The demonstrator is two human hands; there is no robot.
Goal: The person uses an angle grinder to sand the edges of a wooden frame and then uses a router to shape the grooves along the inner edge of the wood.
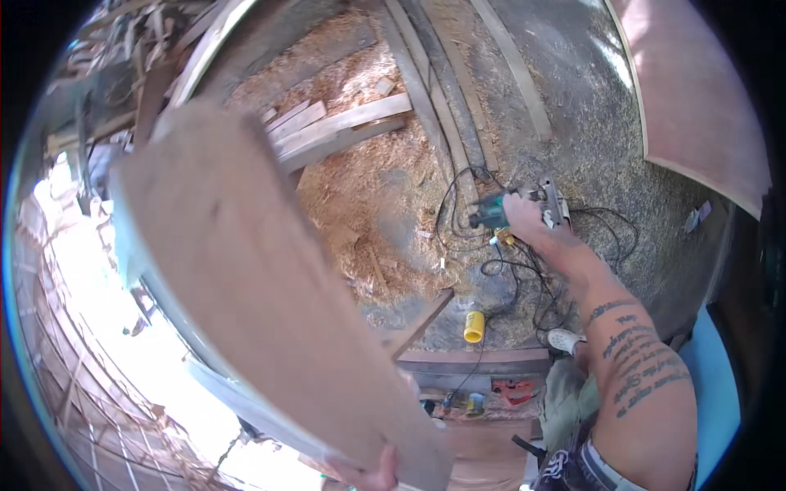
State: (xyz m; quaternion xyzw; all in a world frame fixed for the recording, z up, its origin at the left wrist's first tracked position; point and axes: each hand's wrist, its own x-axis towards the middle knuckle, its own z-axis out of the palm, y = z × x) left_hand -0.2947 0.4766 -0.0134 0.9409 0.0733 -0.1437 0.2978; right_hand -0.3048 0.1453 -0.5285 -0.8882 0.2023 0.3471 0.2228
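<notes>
Grey floor (602, 106) strewn with wood shavings (352, 196), thickest left of centre. Long boards (520, 78) lie across its far part; black cords (532, 267) loop near the middle, a yellow tub (474, 327) close by.

1. We see wood shavings (344, 188) scattered across the grey floor (594, 106).
2. We find a yellow hollow cylinder (473, 327) near a red tool (514, 391).
3. We have a narrow plank (516, 65) left of a pinkish panel (696, 98).

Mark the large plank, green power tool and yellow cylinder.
Large plank (266, 286): head view, middle of its broad face.
Green power tool (490, 213): head view, green end of its body.
Yellow cylinder (475, 324): head view, its curved side.
</notes>
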